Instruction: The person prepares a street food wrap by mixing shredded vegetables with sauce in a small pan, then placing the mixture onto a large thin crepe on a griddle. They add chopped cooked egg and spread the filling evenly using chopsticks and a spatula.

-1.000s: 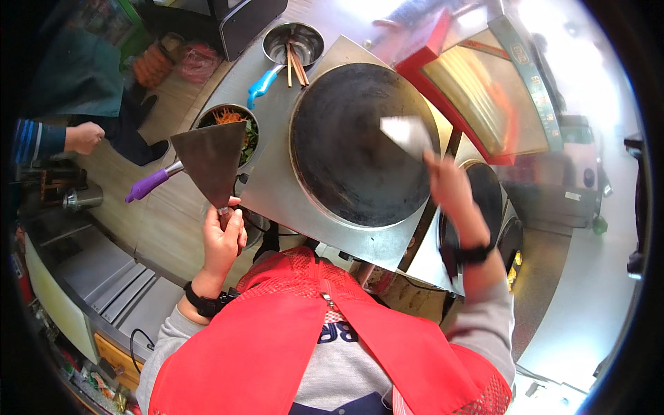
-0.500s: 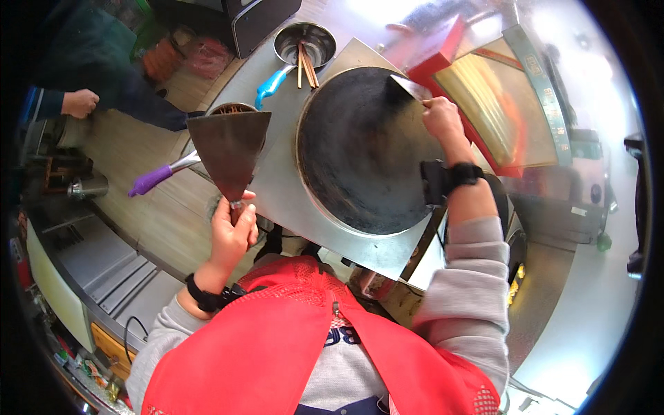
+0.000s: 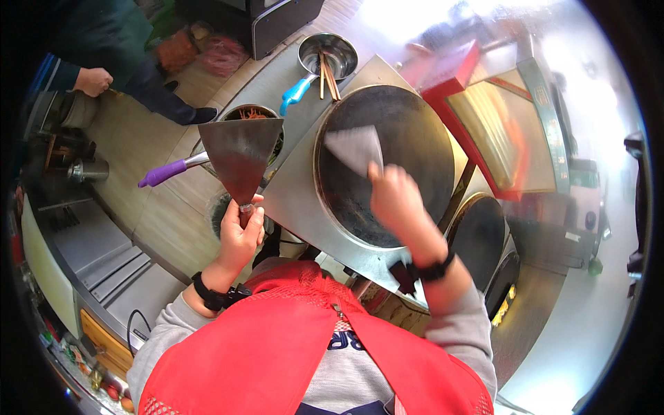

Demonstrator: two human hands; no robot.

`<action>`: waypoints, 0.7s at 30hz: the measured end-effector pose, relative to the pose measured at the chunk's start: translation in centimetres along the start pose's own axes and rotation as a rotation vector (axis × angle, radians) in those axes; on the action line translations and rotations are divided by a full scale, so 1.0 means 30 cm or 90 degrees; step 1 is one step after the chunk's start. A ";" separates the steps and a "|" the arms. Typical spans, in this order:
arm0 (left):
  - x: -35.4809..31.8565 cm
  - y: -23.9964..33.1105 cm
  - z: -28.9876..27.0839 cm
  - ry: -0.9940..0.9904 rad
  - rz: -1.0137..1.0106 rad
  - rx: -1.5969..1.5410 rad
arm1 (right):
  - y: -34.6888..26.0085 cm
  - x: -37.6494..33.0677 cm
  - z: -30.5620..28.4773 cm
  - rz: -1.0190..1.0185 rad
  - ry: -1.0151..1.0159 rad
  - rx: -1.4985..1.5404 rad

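Note:
My left hand (image 3: 241, 234) grips the handle of a wide triangular metal scraper (image 3: 241, 158), held blade up over the counter to the left of the griddle. My right hand (image 3: 395, 200) holds a folded pale cloth (image 3: 356, 149) pressed on the round black griddle plate (image 3: 401, 131). A black band sits on each wrist. I wear a red apron over a grey top.
A bowl of shredded vegetables (image 3: 250, 114) and a purple-handled tool (image 3: 166, 171) lie behind the scraper. A steel pot (image 3: 332, 52) holds sticks and a blue-handled utensil (image 3: 296, 93). A second dark griddle (image 3: 481, 238) sits at right. Another person's hand (image 3: 93, 81) is far left.
My right hand has swept the cloth from the griddle's far right edge back toward its middle. The left hand keeps the scraper raised, nearly still.

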State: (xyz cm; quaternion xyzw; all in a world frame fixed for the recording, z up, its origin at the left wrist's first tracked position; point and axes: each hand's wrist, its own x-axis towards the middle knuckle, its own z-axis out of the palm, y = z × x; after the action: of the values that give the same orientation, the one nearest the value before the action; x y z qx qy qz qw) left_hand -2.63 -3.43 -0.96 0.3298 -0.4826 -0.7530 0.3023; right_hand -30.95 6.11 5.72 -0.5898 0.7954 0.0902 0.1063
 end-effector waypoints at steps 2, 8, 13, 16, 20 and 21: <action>-0.020 -0.006 0.009 0.008 -0.020 0.026 | 0.121 0.252 -0.034 0.169 0.033 0.075; -0.024 -0.025 0.030 -0.036 -0.033 0.056 | 0.355 -0.111 0.015 0.305 0.190 0.135; 0.033 -0.047 0.083 -0.063 -0.041 0.039 | 0.113 -0.801 0.183 0.419 -0.005 0.181; 0.054 -0.051 0.139 -0.097 -0.033 0.030 | 0.112 -0.870 0.233 0.419 -0.021 0.184; 0.011 -0.063 0.197 -0.092 -0.013 0.047 | 0.438 -0.630 0.193 0.395 -0.063 0.112; -0.010 -0.070 0.206 -0.073 0.003 0.056 | 0.543 -0.528 0.172 0.405 -0.077 0.105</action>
State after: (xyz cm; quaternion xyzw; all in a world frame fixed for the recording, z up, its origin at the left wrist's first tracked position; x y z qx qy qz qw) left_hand -7.61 0.81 -0.88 0.2978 -0.5324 -0.7481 0.2610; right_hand -41.76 26.73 5.42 -0.2951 0.9366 0.0892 0.1668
